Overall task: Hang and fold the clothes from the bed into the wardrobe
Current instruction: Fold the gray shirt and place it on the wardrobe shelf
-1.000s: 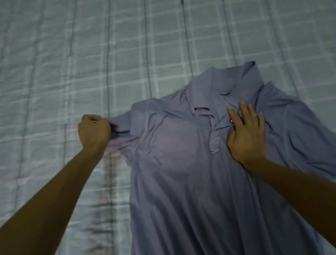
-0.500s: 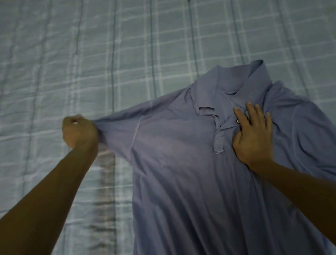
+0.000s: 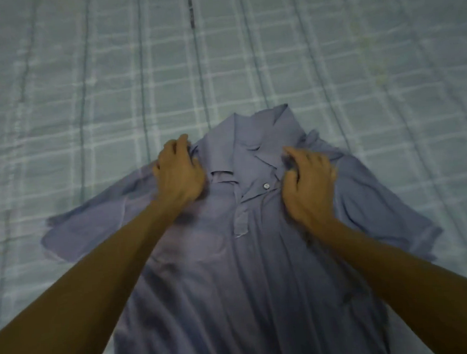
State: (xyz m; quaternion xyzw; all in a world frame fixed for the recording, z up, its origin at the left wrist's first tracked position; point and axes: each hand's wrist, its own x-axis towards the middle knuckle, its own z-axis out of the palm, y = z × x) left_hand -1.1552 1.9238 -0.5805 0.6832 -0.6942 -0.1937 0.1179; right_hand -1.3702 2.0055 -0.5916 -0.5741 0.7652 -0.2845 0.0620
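Blue-grey short-sleeved polo shirt (image 3: 234, 287) lies front-up on the bed's pale green checked quilt (image 3: 83, 104), with its collar (image 3: 254, 136) at the far end and its hem running off the near edge of view. Left sleeve (image 3: 87, 234) and right sleeve (image 3: 390, 215) are both spread out to the sides.

Left hand (image 3: 179, 175): on the left shoulder just beside the collar, fingers curled and bunching cloth, so it has hold of the shirt.
Right hand (image 3: 309, 185): on the right shoulder, just right of the small white button (image 3: 266, 185), fingers curled into the fabric. Reads as a pinch, though slightly blurred.

Judgement: the step in hand is squaring the shoulders ahead of a fold or a lift.

Risks:
- fabric is thin and limp; an uneven pull between the two hands would skew the collar and drag diagonal creases into the body
- long ripples run down the front; folding over them would set them in
- open placket could twist under if the shirt is lifted by the shoulders
- sleeves may trail and double under
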